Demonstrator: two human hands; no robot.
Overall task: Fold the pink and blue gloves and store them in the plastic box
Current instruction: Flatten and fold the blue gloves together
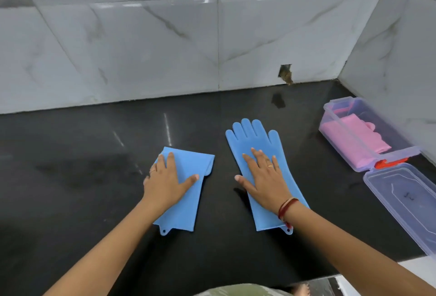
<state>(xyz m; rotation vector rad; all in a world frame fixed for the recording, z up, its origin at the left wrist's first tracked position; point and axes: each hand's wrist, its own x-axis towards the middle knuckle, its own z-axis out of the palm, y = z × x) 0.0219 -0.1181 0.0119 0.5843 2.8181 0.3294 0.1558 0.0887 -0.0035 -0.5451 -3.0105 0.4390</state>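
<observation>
The pink gloves (358, 141) already lie folded in the box (354, 161) at the right of the frame, its lid (401, 201) off just below it. Left of centre, the left hand (165, 183) presses flat, fingers spread and grasping nothing, on a folded blue glove (188, 177). At centre, the right hand (264, 177) rests the same way on the flat blue glove (254, 140), not yet folded. Left to do, as I judge it: fold that one and store both.

One folded blue glove (188, 177) and one flat blue glove (257, 154) (fingers toward the back wall) lie mid-counter; folded pink gloves (361, 137) sit inside the open clear plastic box (405, 140) near the right edge.
</observation>
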